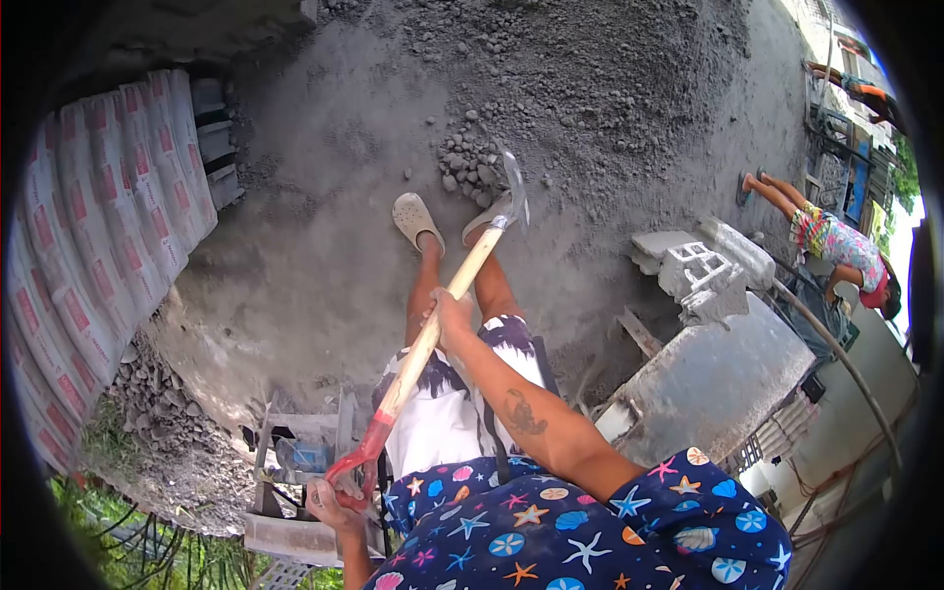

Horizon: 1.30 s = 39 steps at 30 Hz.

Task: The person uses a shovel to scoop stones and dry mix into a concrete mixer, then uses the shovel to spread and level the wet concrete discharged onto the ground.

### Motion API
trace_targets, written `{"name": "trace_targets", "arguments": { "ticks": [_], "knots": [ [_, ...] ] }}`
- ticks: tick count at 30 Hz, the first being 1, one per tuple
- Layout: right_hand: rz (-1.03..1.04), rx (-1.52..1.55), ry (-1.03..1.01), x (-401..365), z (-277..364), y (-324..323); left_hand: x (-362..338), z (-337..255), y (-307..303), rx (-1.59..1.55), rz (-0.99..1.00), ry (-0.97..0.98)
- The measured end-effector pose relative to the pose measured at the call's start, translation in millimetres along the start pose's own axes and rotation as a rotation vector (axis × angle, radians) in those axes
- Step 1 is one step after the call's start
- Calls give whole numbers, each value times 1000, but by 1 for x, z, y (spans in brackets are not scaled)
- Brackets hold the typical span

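Note:
A shovel (425, 344) with a pale wooden shaft and a red grip lies slantwise across the front of my body. My right hand (452, 321) is wrapped round the middle of the shaft. Lower left, my left hand (332, 503) is closed on the red grip at the shaft's end. The metal blade (517, 189) is seen nearly edge-on, close over my right shoe and partly hiding it. Just beyond the blade lies a small heap of grey stones (470, 165). My beige left clog (417, 218) stands on the dusty ground.
Stacked sacks with red print (108, 236) rise on the left. Gravel (610, 88) spreads over the ground ahead. Broken concrete blocks (703, 270) and a grey slab (718, 383) stand on the right. A person in a flowered shirt (854, 241) bends farther right; another person (867, 96) is behind.

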State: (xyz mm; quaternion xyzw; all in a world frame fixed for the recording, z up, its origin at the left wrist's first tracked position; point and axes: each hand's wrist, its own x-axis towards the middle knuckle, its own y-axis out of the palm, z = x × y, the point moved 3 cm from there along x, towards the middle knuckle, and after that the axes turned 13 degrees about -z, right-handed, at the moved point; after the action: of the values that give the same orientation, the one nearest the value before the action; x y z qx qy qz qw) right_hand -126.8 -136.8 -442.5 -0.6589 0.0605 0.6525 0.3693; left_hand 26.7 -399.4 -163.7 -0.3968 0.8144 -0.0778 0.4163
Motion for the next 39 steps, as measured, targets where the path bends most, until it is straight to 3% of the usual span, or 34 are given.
{"name": "trace_targets", "arguments": {
  "ticks": [3, 8, 13, 18, 20, 22, 23, 26, 28, 30, 33, 35, 37, 39],
  "knots": [
    [-29, 61, -64, 16, 37, -12, -3, -13, 53, -151, 73, -59],
    [-24, 6, -147, 39, 80, -11, -25, -35, 113, -87, 41, -65],
    [96, 26, -80, 18, 35, 34, -18, -63, 79, -95, -75, -21],
    [211, 22, -13, 12, 12, 47, -6, -76, 61, -66, -32, -17],
    [243, 15, -71, 19, 25, 27, -9, -79, 66, -48, -29, -8],
    [354, -149, -271, 23, 43, 8, -17, -96, 83, -47, 38, 27],
    [388, -345, -204, -13, 81, -20, -24, -107, 93, 4, 53, 73],
    [308, -315, -435, -8, 104, -78, -40, -130, 117, 52, 137, 200],
    [279, -256, -456, -16, 108, -113, -63, -147, 136, 137, 194, 297],
    [245, -201, -484, -39, 120, -140, -78, -142, 142, 63, 243, 248],
    [403, -167, -599, -107, 128, -174, -122, -160, 162, 176, 313, 351],
    [561, -132, -630, -133, 123, -190, -129, -142, 160, 187, 373, 389],
    [564, -173, -601, -154, 120, -217, -155, -135, 166, 247, 471, 414],
    [544, -277, -549, -174, 101, -254, -183, -117, 177, 269, 598, 584]
  ]
}}
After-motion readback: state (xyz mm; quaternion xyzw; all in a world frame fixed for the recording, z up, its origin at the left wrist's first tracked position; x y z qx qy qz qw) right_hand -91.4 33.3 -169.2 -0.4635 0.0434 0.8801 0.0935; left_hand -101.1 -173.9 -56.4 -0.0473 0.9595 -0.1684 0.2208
